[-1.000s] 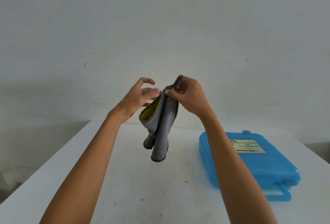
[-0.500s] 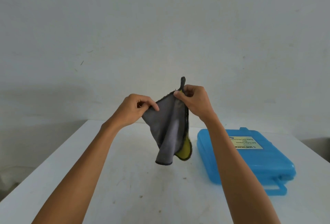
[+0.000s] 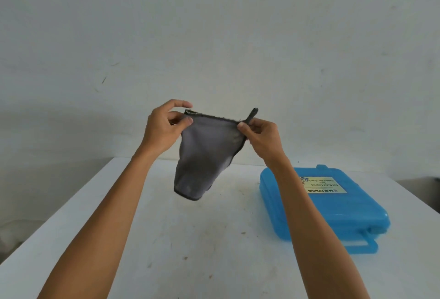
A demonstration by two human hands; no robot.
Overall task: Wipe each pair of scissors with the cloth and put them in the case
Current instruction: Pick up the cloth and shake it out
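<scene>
A grey cloth [image 3: 204, 153] hangs in the air above the white table [image 3: 166, 239], its top edge stretched flat between my hands. My left hand [image 3: 164, 129] pinches the cloth's top left corner. My right hand [image 3: 262, 139] pinches the top right corner, where a small dark hanging loop [image 3: 252, 114] sticks up. A blue plastic case [image 3: 333, 206] with a yellow label and a handle lies closed on the table to the right, partly behind my right forearm. No scissors are in view.
A plain pale wall stands behind the table. The table's far edge runs just behind the cloth, and its left edge slants down to the lower left. Small specks mark the tabletop.
My hands have moved apart and spread the cloth from a folded bundle into a flat hanging sheet. The yellow inner side no longer shows.
</scene>
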